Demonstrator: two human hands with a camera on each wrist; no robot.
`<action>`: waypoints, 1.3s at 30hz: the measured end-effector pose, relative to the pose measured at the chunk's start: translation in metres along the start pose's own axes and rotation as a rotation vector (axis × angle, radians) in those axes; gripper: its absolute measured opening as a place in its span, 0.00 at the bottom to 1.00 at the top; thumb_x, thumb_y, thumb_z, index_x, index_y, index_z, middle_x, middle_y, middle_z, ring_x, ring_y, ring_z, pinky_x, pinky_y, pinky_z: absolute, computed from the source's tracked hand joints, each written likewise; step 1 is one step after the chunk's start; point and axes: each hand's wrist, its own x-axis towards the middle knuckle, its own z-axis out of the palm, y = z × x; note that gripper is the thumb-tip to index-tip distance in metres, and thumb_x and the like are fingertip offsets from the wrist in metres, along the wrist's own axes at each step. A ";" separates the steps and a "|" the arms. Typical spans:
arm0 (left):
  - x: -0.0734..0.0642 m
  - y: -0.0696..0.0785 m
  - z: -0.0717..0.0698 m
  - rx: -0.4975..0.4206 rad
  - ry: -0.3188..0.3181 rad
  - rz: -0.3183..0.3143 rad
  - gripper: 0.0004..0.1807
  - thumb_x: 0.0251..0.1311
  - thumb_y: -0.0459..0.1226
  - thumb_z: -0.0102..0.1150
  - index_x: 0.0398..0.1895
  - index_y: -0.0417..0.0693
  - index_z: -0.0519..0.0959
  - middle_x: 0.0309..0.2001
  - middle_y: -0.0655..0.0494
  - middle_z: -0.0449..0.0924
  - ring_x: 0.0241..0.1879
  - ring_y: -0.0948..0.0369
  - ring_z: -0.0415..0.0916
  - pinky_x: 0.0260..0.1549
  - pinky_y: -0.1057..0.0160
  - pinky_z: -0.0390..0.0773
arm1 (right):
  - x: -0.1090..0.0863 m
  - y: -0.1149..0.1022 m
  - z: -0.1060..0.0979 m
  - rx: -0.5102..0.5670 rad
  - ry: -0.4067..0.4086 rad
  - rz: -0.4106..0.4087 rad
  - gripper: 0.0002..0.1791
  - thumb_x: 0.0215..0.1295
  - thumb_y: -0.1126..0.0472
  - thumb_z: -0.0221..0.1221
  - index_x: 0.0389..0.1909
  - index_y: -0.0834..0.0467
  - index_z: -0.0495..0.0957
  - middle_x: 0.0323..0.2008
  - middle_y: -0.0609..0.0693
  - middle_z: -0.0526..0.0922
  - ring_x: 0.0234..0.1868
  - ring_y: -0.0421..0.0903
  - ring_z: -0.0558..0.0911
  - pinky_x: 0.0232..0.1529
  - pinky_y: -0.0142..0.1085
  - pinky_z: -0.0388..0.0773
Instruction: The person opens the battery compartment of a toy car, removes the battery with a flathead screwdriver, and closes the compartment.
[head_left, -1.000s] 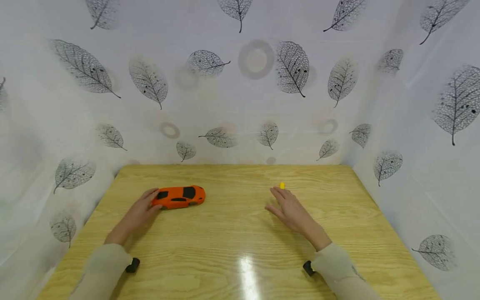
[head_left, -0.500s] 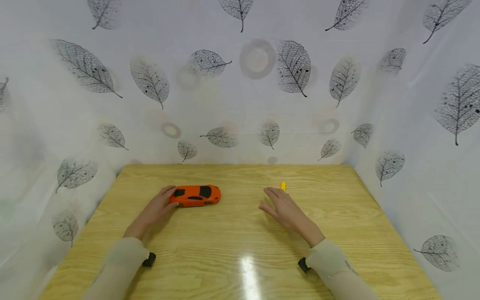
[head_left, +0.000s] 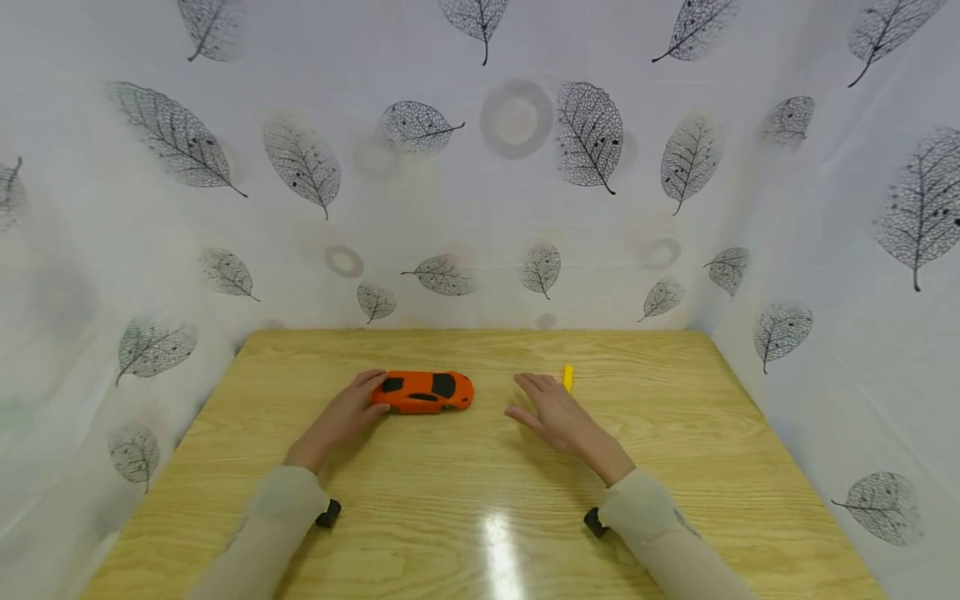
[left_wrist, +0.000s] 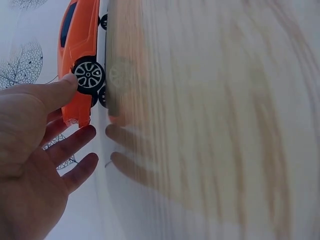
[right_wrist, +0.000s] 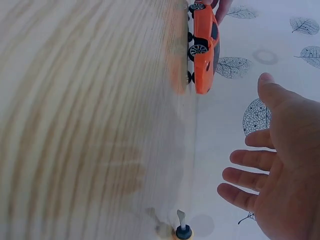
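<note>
An orange toy car [head_left: 426, 386] with black windows lies across the far part of the table in the head view, its front pointing right. My left hand [head_left: 347, 418] pinches the rear end of the car. In the left wrist view, the thumb [left_wrist: 64, 89] presses beside a spoked rear wheel [left_wrist: 89, 75], and two lower fingers extend past the bumper. My right hand [head_left: 558, 419] hovers to the right of the car, apart from it, with fingers extended and palm facing it. Just behind that hand is a yellow-handled screwdriver [head_left: 568, 378]; its flat metal tip [right_wrist: 181, 218] shows in the right wrist view.
A light wood-grain table [head_left: 450, 492] carries these things. White curtain [head_left: 465, 208] printed with dark leaves rises behind the table's far edge and along both sides. Each sleeve has a small black device, one at the left wrist [head_left: 328, 513] and one at the right [head_left: 595, 522].
My left hand has moved the toy car rightward across the table. The right hand has drifted a little left toward it, so more of the yellow screwdriver handle shows.
</note>
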 end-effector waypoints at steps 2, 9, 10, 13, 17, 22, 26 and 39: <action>0.003 0.003 0.002 -0.014 -0.009 -0.018 0.32 0.73 0.34 0.60 0.73 0.25 0.63 0.74 0.30 0.60 0.71 0.35 0.62 0.69 0.37 0.62 | 0.003 -0.001 0.001 0.000 -0.014 0.000 0.41 0.79 0.38 0.50 0.77 0.65 0.62 0.74 0.65 0.65 0.74 0.63 0.64 0.75 0.59 0.57; 0.016 0.016 0.010 -0.044 -0.039 -0.023 0.32 0.74 0.37 0.60 0.74 0.28 0.64 0.75 0.34 0.61 0.72 0.37 0.61 0.70 0.39 0.62 | 0.015 -0.008 0.003 -0.013 -0.037 -0.009 0.39 0.80 0.40 0.51 0.77 0.65 0.62 0.74 0.65 0.65 0.74 0.65 0.64 0.73 0.61 0.58; 0.018 0.018 0.012 -0.043 -0.044 -0.013 0.32 0.74 0.37 0.60 0.74 0.28 0.64 0.75 0.34 0.60 0.72 0.37 0.61 0.70 0.39 0.62 | 0.017 -0.009 0.004 -0.011 -0.040 -0.011 0.39 0.80 0.41 0.51 0.77 0.65 0.62 0.74 0.65 0.65 0.74 0.66 0.64 0.73 0.63 0.59; 0.022 0.024 0.017 -0.051 -0.056 -0.006 0.32 0.74 0.37 0.59 0.74 0.28 0.64 0.76 0.35 0.60 0.73 0.38 0.61 0.71 0.39 0.62 | 0.022 -0.013 0.006 -0.012 -0.065 -0.004 0.39 0.80 0.41 0.51 0.77 0.65 0.62 0.74 0.65 0.65 0.74 0.65 0.63 0.72 0.64 0.59; 0.028 0.033 0.025 -0.070 -0.070 -0.015 0.33 0.74 0.38 0.60 0.75 0.31 0.64 0.76 0.38 0.60 0.73 0.40 0.61 0.72 0.41 0.61 | 0.028 -0.017 0.008 -0.002 -0.087 0.016 0.39 0.80 0.40 0.51 0.78 0.64 0.61 0.74 0.65 0.65 0.75 0.65 0.63 0.73 0.63 0.58; 0.035 0.040 0.033 -0.078 -0.084 -0.020 0.33 0.74 0.39 0.61 0.76 0.32 0.64 0.77 0.40 0.60 0.74 0.41 0.61 0.72 0.42 0.62 | 0.032 -0.015 0.013 -0.008 -0.089 0.033 0.39 0.78 0.40 0.54 0.77 0.63 0.63 0.73 0.64 0.67 0.74 0.64 0.64 0.74 0.60 0.59; 0.037 0.043 0.038 -0.075 -0.080 -0.031 0.33 0.74 0.39 0.61 0.76 0.33 0.64 0.76 0.40 0.61 0.74 0.42 0.61 0.72 0.43 0.61 | 0.034 -0.012 0.016 -0.019 -0.082 0.034 0.37 0.77 0.43 0.56 0.75 0.64 0.65 0.72 0.64 0.69 0.72 0.63 0.67 0.72 0.57 0.62; 0.043 0.055 0.041 -0.100 -0.061 -0.054 0.32 0.70 0.37 0.65 0.72 0.32 0.69 0.73 0.41 0.65 0.72 0.43 0.64 0.72 0.46 0.63 | 0.034 -0.002 0.019 -0.011 -0.065 0.021 0.34 0.77 0.49 0.59 0.73 0.68 0.67 0.70 0.64 0.70 0.70 0.61 0.70 0.70 0.53 0.67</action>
